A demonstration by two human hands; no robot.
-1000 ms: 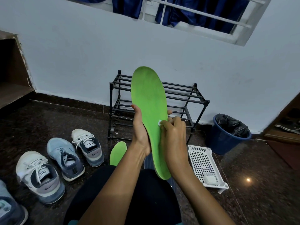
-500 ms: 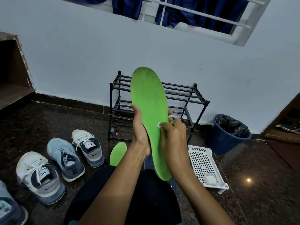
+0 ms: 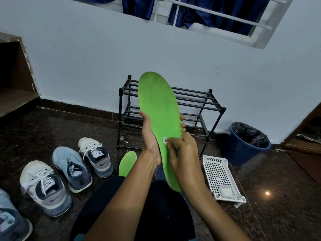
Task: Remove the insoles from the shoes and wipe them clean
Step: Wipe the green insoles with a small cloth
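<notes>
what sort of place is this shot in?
Most likely a home entryway or shoe corner, indoors. A black shoe rack stands against the wall, several sneakers sit in a rough row on the dark stone floor, and a blue bin with a black liner stands beside the rack.

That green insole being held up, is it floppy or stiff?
Probably fairly stiff: the green insole stands upright above the left hand without drooping. Likely light: a mid-length grip steadies it. May flex slightly where the right hand presses the white wipe.
</notes>
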